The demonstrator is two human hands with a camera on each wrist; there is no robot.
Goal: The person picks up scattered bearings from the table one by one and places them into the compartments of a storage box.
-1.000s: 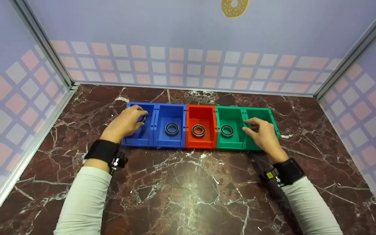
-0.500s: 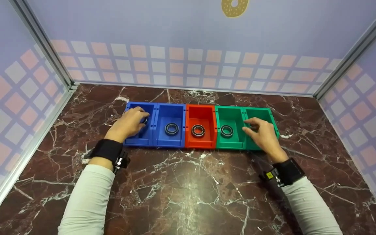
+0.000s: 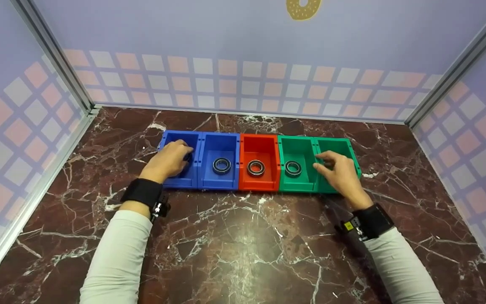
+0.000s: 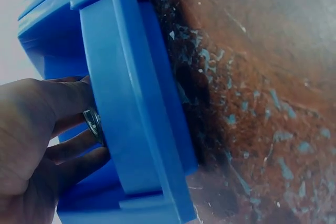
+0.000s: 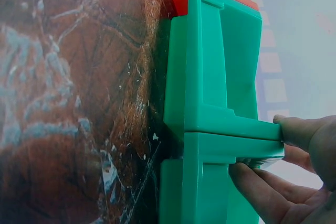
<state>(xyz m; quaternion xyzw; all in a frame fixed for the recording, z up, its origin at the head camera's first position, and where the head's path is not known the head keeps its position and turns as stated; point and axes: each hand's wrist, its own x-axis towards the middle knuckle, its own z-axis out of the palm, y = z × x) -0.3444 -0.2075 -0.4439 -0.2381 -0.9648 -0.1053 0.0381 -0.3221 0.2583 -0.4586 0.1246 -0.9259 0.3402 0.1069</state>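
Note:
Five-in-a-row plastic bins are not all alike: the leftmost blue bin (image 3: pixel 179 183) has my left hand (image 3: pixel 165 162) reaching into it. Its fingers hold a ring bearing (image 4: pixel 93 124), seen as a shiny curved edge between them in the left wrist view; much of it is hidden. At the other end my right hand (image 3: pixel 341 173) pinches the shared wall of the two green bins, thumb inside the inner green bin (image 5: pixel 212 56), fingers inside the outer green bin (image 5: pixel 212 192).
One bearing (image 3: pixel 216 166) lies in the second blue bin (image 3: pixel 220 145), another bearing (image 3: pixel 249 168) in the red bin (image 3: pixel 260 145), and a third bearing (image 3: pixel 287 169) in the inner green bin. Patterned panels (image 3: pixel 251 33) enclose the marbled table (image 3: pixel 234 236) on three sides.
My left hand has shifted slightly right and lower within the leftmost blue bin, and less of its bearing shows in the head view. The right hand has stayed put.

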